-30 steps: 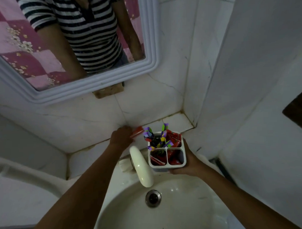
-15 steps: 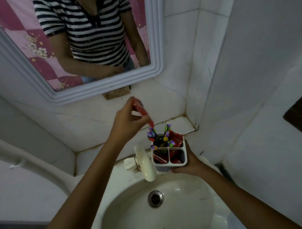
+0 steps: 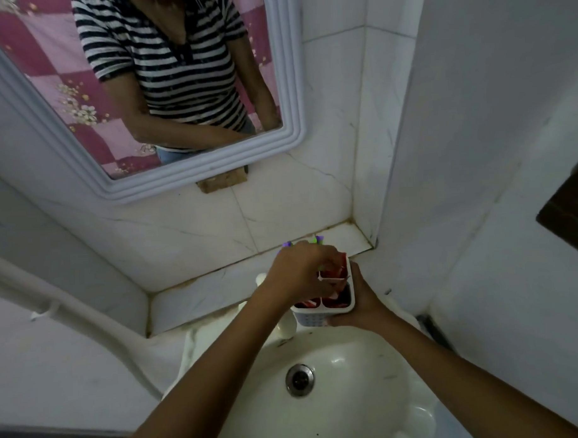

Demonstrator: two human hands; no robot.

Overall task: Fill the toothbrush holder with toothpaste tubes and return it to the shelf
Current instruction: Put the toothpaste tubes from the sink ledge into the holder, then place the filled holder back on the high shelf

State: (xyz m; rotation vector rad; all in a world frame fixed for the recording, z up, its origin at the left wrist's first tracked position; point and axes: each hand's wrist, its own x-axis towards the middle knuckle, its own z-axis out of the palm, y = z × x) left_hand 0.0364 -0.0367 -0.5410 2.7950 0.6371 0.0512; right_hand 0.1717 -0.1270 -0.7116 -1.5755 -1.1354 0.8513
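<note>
A white toothbrush holder (image 3: 317,315) with several compartments hangs above the back rim of the sink, gripped from the right and below by my right hand (image 3: 362,301). Red toothpaste tubes (image 3: 332,274) fill its compartments. My left hand (image 3: 299,271) lies over the top of the holder, fingers pinched on a red tube that is partly down inside it. Purple and green toothbrush tips (image 3: 318,240) peek out behind my left hand; the rest of them is hidden.
The tiled shelf (image 3: 218,287) runs along the wall behind the sink (image 3: 346,397). A white tap (image 3: 286,328) stands just left of the holder. A white-framed mirror (image 3: 201,179) hangs above, and the white wall closes in on the right.
My left hand, which lifted a red tube off the shelf and raised it, has come down onto the holder with it. The camera view has tilted slightly.
</note>
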